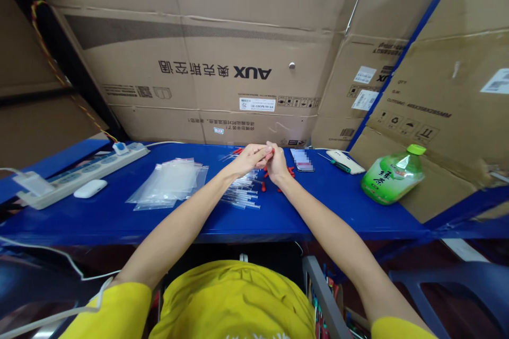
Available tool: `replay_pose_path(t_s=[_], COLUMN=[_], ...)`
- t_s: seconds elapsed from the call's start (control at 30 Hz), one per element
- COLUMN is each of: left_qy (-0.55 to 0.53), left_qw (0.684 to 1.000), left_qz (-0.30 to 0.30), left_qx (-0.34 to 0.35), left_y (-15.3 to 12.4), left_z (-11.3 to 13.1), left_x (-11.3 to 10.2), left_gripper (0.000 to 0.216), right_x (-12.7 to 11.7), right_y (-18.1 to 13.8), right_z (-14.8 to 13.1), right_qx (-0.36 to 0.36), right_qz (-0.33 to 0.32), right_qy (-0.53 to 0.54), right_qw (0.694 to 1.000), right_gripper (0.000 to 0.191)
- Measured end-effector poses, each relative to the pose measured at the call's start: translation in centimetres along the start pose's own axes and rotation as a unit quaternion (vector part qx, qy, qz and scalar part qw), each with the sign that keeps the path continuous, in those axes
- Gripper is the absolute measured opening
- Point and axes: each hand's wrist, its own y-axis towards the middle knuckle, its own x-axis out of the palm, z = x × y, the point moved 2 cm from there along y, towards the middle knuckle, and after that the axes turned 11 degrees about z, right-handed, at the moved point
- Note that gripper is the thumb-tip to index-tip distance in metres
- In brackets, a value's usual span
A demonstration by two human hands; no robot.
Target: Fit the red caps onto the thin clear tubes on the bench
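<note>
My left hand (251, 160) and my right hand (277, 163) meet above the middle of the blue table, fingers closed together. A small red piece (272, 151) shows between their fingertips; the rest of it is hidden by the fingers. Beneath my left hand and forearm lies a pile of clear, thin plastic tubes (244, 197). Several small red pieces (263, 186) are scattered under and around my right hand. Just behind my left hand are thin-shafted pieces with red ends (237, 151). A stack of clear zip bags (167, 183) rests to the left of the tubes.
Left on the blue table (326, 212) are a white power strip (85, 174) and a white earbud case (90, 188). Rightward lie a phone (303, 161), a green-handled screwdriver (341, 166) by a pale flat object (352, 160), and a tilted green bottle (392, 177). Cardboard (199, 100) walls the back.
</note>
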Motion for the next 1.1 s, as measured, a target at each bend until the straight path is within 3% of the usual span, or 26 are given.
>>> replay_pose_path(t_s=[0.1,0.2,0.27,0.37,0.43,0.53,0.67,0.7,0.77,0.87,0.97,1.1], left_qy=[-0.014,0.037,0.13,0.314,0.424,0.542,0.618,0.623,0.616,0.584,0.579,0.59], left_qw=[1.0,0.999,0.991,0.944,0.896,0.827,0.771,0.765,0.765,0.787,0.79,0.783], left_qz=[0.008,0.017,0.021,0.041,0.058,0.078,0.095,0.104,0.135,0.113,0.056,0.055], left_qx=[-0.003,0.004,0.023,0.088,0.121,0.125,0.12,0.124,0.134,0.162,0.196,0.19], left_y=[0.1,-0.1,-0.2,0.0,0.3,0.6,-0.1,-0.4,-0.8,-0.8,-0.4,0.0], left_z=[-0.3,0.4,1.1,1.8,1.8,1.6,2.2,2.6,2.9,2.2,0.1,-2.3], left_x=[0.3,0.0,-0.6,-1.2,-1.3,-1.0,-1.5,-1.8,-2.4,-2.5,-1.7,-1.2], left_gripper=[0.056,0.054,0.053,0.051,0.048,0.041,0.04,0.042,0.045,0.038,0.029,0.021], right_x=[0.1,-1.2,-2.5,-3.7,-3.7,-3.1,-5.0,-6.1,-8.1,-9.3,-8.1,-6.4], right_y=[0.0,0.7,1.3,1.6,1.5,1.6,3.1,3.6,4.5,5.1,4.9,4.3], right_z=[-0.2,-1.3,-2.4,-3.7,-3.8,-3.4,-3.8,-4.2,-5.0,-5.2,-4.2,-3.1], right_qx=[0.018,-0.066,-0.187,-0.339,-0.376,-0.363,-0.238,-0.194,-0.177,-0.189,-0.221,-0.297], right_qz=[-0.011,0.016,0.049,0.059,0.06,0.071,0.155,0.206,0.244,0.227,0.171,0.101], right_qy=[-0.01,-0.158,-0.313,-0.491,-0.552,-0.606,-0.658,-0.66,-0.654,-0.634,-0.601,-0.572], right_qw=[1.0,0.985,0.93,0.8,0.742,0.704,0.697,0.696,0.694,0.715,0.749,0.758], right_gripper=[0.067,0.067,0.065,0.058,0.057,0.06,0.058,0.06,0.063,0.072,0.072,0.06])
